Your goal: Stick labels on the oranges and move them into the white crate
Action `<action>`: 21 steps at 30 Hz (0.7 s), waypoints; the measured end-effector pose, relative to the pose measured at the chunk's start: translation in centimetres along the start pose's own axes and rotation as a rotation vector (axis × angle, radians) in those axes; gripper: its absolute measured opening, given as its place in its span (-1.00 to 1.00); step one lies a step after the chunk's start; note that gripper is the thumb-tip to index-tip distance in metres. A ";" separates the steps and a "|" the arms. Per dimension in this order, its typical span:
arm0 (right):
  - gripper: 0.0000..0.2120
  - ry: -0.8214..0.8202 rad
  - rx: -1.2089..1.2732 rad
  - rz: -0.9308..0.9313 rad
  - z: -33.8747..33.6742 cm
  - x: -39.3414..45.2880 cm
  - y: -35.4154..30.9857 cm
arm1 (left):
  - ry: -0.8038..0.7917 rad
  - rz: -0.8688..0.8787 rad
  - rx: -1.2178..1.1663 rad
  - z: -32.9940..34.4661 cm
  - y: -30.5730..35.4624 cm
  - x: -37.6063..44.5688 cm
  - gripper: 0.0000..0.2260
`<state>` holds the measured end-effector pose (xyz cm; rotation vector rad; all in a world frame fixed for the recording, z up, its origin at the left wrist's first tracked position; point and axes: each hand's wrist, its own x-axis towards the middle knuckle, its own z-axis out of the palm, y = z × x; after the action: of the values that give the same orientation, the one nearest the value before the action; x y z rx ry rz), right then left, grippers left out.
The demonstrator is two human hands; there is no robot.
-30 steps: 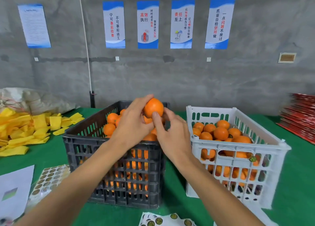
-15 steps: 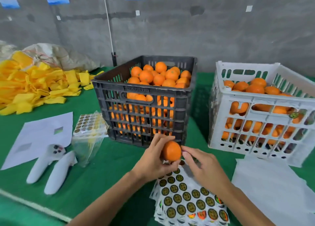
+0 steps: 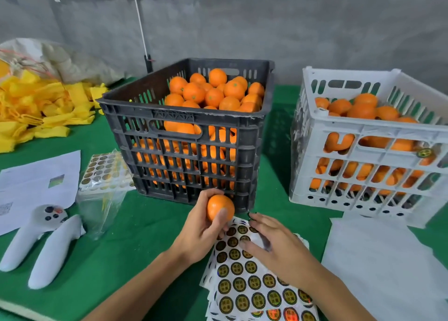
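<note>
My left hand (image 3: 198,231) grips one orange (image 3: 219,207) just in front of the black crate (image 3: 184,131), which is piled with oranges. My right hand (image 3: 274,245) rests with fingers spread on a stack of label sheets (image 3: 252,289) covered in round black-and-gold stickers. Its fingertips touch the sheet's top rows. The white crate (image 3: 371,151) stands to the right, partly filled with oranges, one showing a sticker through the slats.
A second sticker sheet in a clear bag (image 3: 104,173) lies left of the black crate. Two white controllers (image 3: 41,243) and printed papers (image 3: 36,185) lie at the left. Yellow foam nets (image 3: 36,110) pile at the far left. White paper sheets (image 3: 383,262) lie at the right.
My hands came down from above the black crate with the orange to the table front. My right hand has now settled onto the label sheets.
</note>
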<state>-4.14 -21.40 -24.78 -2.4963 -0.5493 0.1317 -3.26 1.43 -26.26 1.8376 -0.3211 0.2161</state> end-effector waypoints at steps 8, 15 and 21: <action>-0.71 0.096 0.159 0.015 -0.2 0.4 0.5 | -0.081 -0.016 -0.013 1.2 0.1 -0.3 -0.56; -0.77 0.144 -0.045 -0.100 -0.2 1.0 0.7 | -0.077 -0.057 -0.036 1.3 0.5 0.0 -0.60; -0.51 0.124 -0.011 -0.048 -0.1 0.7 1.1 | -0.075 -0.070 -0.017 1.5 0.6 0.0 -0.67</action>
<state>-3.10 -21.95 -25.31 -2.4800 -0.5584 -0.0440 -3.48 -0.15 -26.10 1.8393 -0.3092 0.0964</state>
